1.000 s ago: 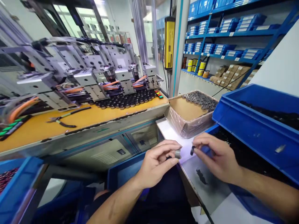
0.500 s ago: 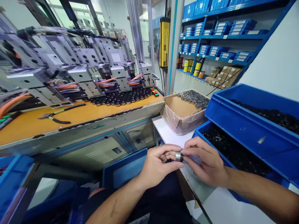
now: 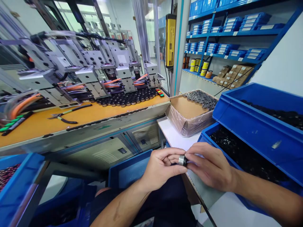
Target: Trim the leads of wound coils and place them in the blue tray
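Between the fingers and thumb of my left hand point(image 3: 163, 167) is a small ring-shaped metal part point(image 3: 182, 160), silver round the side with a black end facing right. My right hand point(image 3: 208, 164) meets it from the other side, its fingertips pinched against the black end. Whether those fingertips also hold a separate piece is hidden. Both hands are held over my lap, beside the white table's point(image 3: 168, 125) edge. Right of them, a lower blue bin point(image 3: 205, 134) holds black parts.
An upper blue bin point(image 3: 258, 126) of black parts rests over the lower one. Behind stands a plastic-lined carton point(image 3: 187, 126) of metal rings. On the orange bench point(image 3: 104, 115) are cutters point(image 3: 63, 115), rows of black-topped parts point(image 3: 127, 98) and machine heads. An open blue crate point(image 3: 127, 170) sits below.
The camera view has turned slightly left, so the surroundings sit further right. Both hands stay together at the ring-shaped part, with only slight movement of the right fingers.
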A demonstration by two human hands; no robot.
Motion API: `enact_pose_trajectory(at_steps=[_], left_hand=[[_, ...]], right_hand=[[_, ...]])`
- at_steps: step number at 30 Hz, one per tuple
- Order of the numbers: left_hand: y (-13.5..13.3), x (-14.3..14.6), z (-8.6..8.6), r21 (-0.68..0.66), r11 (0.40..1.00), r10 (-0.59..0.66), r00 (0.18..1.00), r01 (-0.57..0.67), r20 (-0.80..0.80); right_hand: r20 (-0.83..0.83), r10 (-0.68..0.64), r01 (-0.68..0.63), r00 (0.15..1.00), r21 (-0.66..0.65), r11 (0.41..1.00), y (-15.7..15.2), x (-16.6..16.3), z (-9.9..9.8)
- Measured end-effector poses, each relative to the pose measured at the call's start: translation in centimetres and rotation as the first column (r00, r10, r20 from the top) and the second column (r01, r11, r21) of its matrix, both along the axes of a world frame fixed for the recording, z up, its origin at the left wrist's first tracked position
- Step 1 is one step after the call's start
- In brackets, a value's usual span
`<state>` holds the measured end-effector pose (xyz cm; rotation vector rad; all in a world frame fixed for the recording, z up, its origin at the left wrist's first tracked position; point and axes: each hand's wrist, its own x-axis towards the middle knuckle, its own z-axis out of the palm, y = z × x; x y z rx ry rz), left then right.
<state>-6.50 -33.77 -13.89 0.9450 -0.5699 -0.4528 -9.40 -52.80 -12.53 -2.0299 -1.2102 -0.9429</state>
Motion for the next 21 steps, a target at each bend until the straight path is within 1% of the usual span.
enact_pose_trajectory(at_steps=[4,8,12,21], left_hand=[[0.17,-0.02,-0.16,-0.010,1.000,-0.023,1.000,0.023,-0.013],[0.27,-0.08,-0.28,-0.014,1.000,0.018,1.000,-0.018,-0.017],[0.30,-0.01,-0.28,-0.017,0.999,-0.029,0.998,0.028,-0.060],[0.39,0.03,-0.70,-0.022,1.000,-0.013,0.998,0.012,-0.062]], right_hand=[[-0.024,-0.050,0.050,0.998,0.000,0.999,0.06,0.01,-0.01],[-0.012,-0.035,0.035,0.999,-0.033,0.999,0.07,-0.02,-0.27],[-0.014,-0.047,0.046,0.999,-0.036,0.998,0.18,-0.08,-0.26],[-0.039,-0.069,0.068,0.997,-0.035,0.997,0.40,-0.15,-0.09]])
